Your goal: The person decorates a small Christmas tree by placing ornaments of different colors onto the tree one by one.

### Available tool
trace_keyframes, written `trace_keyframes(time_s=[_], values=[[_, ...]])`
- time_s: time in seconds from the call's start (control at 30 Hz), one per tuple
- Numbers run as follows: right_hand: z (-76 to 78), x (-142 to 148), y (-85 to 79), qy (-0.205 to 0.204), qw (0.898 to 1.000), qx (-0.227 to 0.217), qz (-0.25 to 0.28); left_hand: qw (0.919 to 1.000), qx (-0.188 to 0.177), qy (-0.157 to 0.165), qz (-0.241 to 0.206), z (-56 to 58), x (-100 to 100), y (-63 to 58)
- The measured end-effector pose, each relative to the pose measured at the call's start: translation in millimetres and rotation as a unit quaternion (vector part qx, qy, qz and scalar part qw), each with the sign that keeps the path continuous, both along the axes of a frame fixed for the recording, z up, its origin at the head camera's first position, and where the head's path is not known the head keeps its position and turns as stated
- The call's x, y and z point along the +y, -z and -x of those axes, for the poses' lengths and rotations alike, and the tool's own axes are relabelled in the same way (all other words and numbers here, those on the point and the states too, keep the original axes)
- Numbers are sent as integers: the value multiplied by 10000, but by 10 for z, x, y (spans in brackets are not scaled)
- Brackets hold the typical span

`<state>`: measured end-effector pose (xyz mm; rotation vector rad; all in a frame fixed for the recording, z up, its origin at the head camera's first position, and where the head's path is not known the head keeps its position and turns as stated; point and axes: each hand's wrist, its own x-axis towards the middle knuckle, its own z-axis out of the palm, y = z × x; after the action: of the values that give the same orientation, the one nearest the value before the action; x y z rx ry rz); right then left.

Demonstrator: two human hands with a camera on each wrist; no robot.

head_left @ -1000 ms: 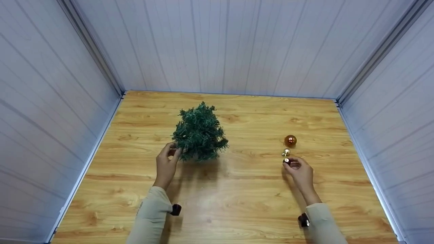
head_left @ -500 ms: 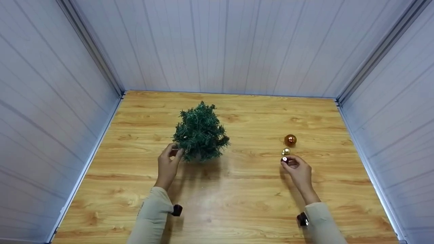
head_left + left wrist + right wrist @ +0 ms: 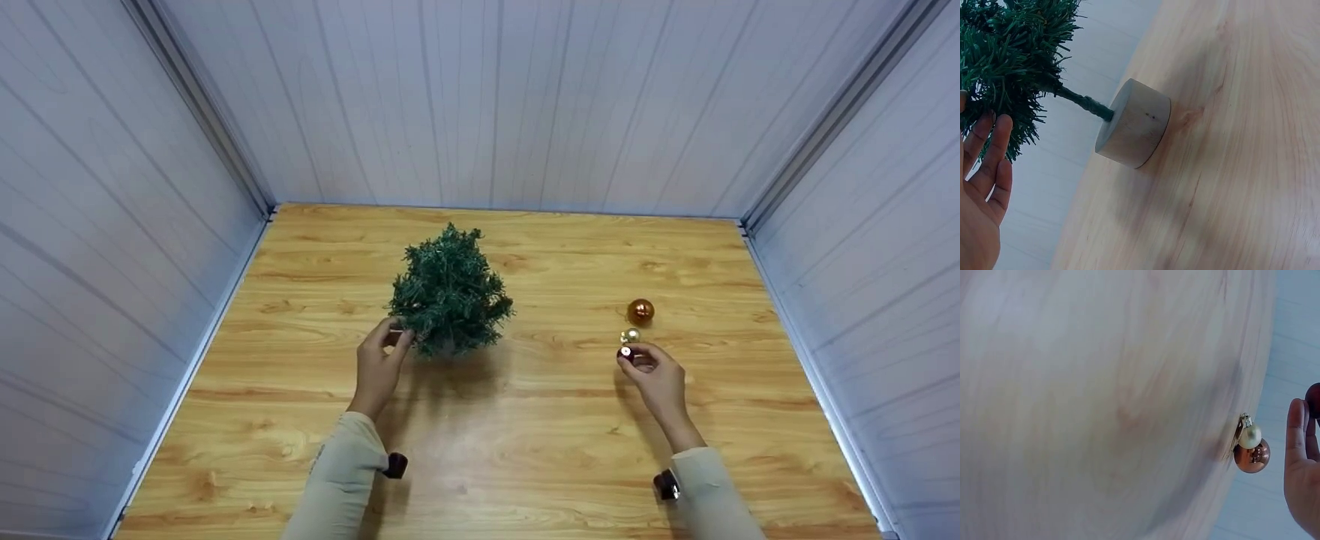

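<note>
A small green artificial Christmas tree [image 3: 450,292] stands left of centre in the head view. Its round wooden base [image 3: 1134,124] sits on the table in the left wrist view. My left hand [image 3: 381,367] pinches branches at the tree's lower left side, where foliage partly hides the fingertips. Over on the right, my right hand [image 3: 660,379] holds a small dark red bauble [image 3: 625,354] between thumb and fingers, above the table. Just beyond it lie a small gold bauble [image 3: 631,335] and a larger copper-orange bauble [image 3: 641,311].
The wood-grain table [image 3: 540,450] is enclosed by pale panels: a back wall [image 3: 495,105], a left wall [image 3: 97,247] and a right wall [image 3: 870,277]. A dark wrist camera [image 3: 395,465] is worn on the left sleeve, another [image 3: 666,485] on the right.
The tree has shifted slightly to the right together with my left hand. My right hand has drifted a little left with the dark red bauble. The other two baubles stay put.
</note>
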<state>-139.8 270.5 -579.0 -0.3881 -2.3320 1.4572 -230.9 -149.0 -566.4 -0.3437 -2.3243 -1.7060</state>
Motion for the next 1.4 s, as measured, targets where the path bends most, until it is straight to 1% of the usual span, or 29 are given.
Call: trace_keyframes(time_s=[0.07, 0.17, 0.3, 0.4, 0.53, 0.6, 0.67, 0.9, 1.07, 1.4], values=[[-17, -46, -85, -77, 10000, 27, 15, 10000, 46, 23, 12, 14, 20, -2], [-23, -89, -145, -109, 9999, -20, 72, 9999, 118, 49, 62, 26, 53, 0], [-11, -112, -136, -119, 9998, -56, 130, 9996, 205, 41, 186, 22, 80, 6], [48, -65, -4, -98, 9997, -24, 217, 9991, 315, 73, 291, 31, 96, 11], [126, -25, 194, -106, 9997, -35, 214, 9978, 506, 120, 400, 44, 89, 47], [135, -40, 225, -134, 9998, -41, 164, 9973, 569, 145, 429, 45, 81, 62], [139, -65, 241, -140, 9998, -53, 137, 9971, 600, 174, 443, 48, 74, 75], [173, -170, 249, -152, 9994, 15, 297, 9964, 647, 301, 452, 86, 77, 109], [200, -233, 252, -165, 9994, 20, 300, 9968, 591, 379, 394, 104, 74, 129], [219, -377, 244, -133, 9996, -27, 236, 9961, 640, 491, 367, 167, 81, 167]])
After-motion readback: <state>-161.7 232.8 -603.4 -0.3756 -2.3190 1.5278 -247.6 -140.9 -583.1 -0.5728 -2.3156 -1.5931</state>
